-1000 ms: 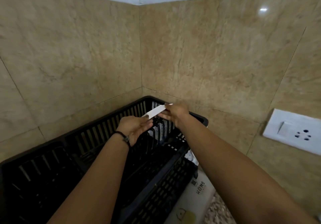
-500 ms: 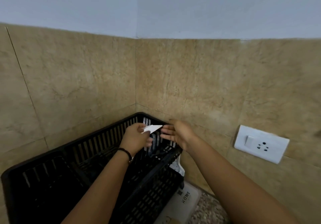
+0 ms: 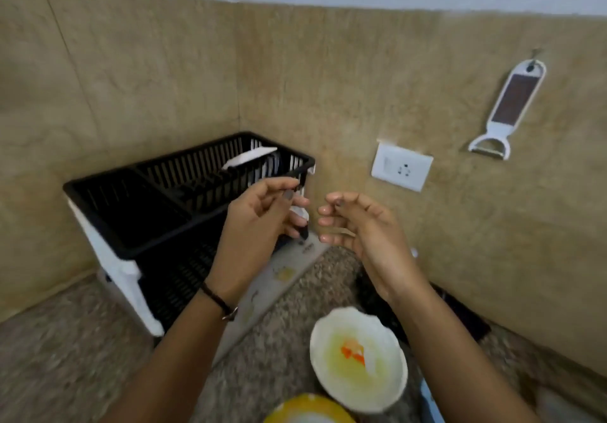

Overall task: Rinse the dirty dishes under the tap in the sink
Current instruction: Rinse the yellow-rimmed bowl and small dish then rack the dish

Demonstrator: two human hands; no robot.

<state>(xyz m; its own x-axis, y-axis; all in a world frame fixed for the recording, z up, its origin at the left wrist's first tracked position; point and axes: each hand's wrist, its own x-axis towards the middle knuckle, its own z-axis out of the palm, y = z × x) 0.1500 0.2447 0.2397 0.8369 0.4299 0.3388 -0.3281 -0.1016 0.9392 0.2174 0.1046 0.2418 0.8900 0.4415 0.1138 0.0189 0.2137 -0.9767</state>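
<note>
a: our left hand and right hand hang loosely curled, holding nothing.
b: the dirty plate sits on the counter below them; grabbed by its greasy rim, we might drop it.

Hands two; rack one; dishes three; socket one; peeler one.

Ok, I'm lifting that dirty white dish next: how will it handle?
The white dish looks rigid and probably breakable. The yellow and orange residue inside looks wet, so it may be slippery; the bare rim seems safer. It lies flat on the counter, so rolling seems unlikely.
</note>
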